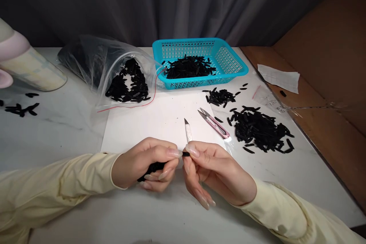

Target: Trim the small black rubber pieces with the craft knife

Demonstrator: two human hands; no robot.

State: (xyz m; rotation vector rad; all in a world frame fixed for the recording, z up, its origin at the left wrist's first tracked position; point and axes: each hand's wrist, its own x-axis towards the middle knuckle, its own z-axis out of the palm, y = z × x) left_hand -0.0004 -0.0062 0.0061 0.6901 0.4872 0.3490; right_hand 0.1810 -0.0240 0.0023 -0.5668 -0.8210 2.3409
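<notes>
My left hand [151, 162] is closed, with a small elongated black piece [185, 154] pinched at its thumb and fingertip. More black pieces [154, 167] are bunched in its curled palm. The other end of the pinched piece is between the thumb and finger of my right hand [211, 164], whose lower fingers are loosely bent. Just beyond my right hand, a pointed blade with a pale wrapped handle [188, 131] points away; whether the hand holds it cannot be told. White paper [143, 126] lies beneath.
A blue basket [200, 83] of black pieces stands at the back, beside a clear bag [100, 65] spilling more. Pink thread snips [215, 124] lie near a large black pile [259, 129] on the right. A pale cylindrical container [34, 68] stands left; cardboard [328, 45] borders the right.
</notes>
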